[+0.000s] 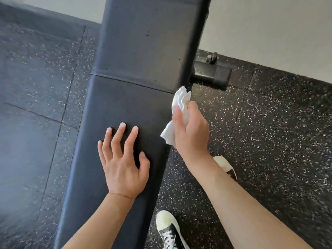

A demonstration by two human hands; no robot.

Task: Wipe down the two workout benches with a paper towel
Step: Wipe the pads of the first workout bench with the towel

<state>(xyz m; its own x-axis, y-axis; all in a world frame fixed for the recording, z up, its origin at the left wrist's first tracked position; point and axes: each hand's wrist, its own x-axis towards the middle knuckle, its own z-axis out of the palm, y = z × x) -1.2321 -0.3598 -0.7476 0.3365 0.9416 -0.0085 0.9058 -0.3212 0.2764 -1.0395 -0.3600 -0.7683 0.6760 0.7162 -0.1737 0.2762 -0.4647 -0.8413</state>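
I am on the wiping step for 1 of the 2 benches: my right hand (190,130) is closed around a crumpled white paper towel (177,112), fingers curled on it, holding it against the right edge of the long black padded vinyl bench (125,97), just below the seam where the 2 pads meet. My left hand (122,159) lies flat and spread, fingers apart, on the near pad toward its middle, gripping nothing and, I judge, bracing me. The bench's long axis runs from the bottom of my view up and slightly right toward the pale wall (269,33), its far pad pointing that way. The towel is bunched lengthwise along the same edge, its upper tip touching the pad's side. Next, I judge, calls for dragging the towel along this right edge and then across the top, keeping pressure even; the second bench is not in view. My black-and-white sneaker (170,232) stands on the speckled black rubber floor (269,132) beside the bench.
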